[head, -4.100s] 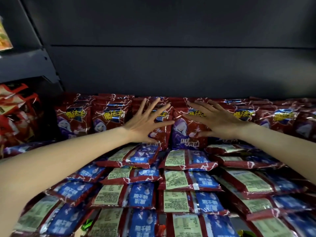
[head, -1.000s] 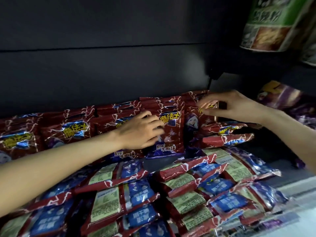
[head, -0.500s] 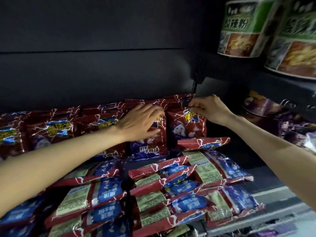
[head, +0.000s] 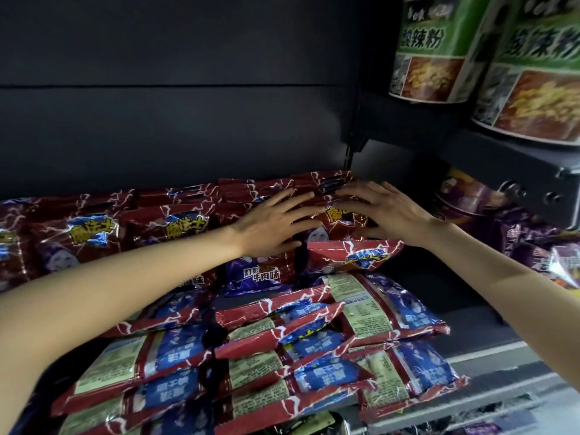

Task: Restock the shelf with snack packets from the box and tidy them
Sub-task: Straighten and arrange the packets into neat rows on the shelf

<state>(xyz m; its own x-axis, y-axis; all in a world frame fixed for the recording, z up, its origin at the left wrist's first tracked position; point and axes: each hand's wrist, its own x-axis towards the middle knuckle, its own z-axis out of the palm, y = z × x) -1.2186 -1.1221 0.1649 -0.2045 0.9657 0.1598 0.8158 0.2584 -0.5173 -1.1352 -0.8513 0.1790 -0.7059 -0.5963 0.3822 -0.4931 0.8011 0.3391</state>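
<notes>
Fig.: head view, shelf restock, tidying stage. L to R: upright back row of red snack packets (head: 94, 237) stands against the dark rear panel (head: 188, 120). Left hand (head: 270, 226), fingers straight and spread, presses flat on the face of a standing packet; nothing gripped. Rightmost upright packet (head: 340, 219) sits between both hands. Right hand (head: 387, 211), fingers also extended and spread, rests on the row's right end near the shelf upright (head: 353, 146); holds nothing. In front, flat packets (head: 282, 350) lie overlapped, back labels up, several skewed. One loose packet (head: 354, 254) lies crosswise just below the right hand. Far R: green noodle tubs (head: 439, 48) on the adjoining upper shelf. Box not in view. Technique, as judged: push w/ flat palms evenly, squeeze the row leftward to close gaps, keep faces forward; then stand the crosswise packet up.
</notes>
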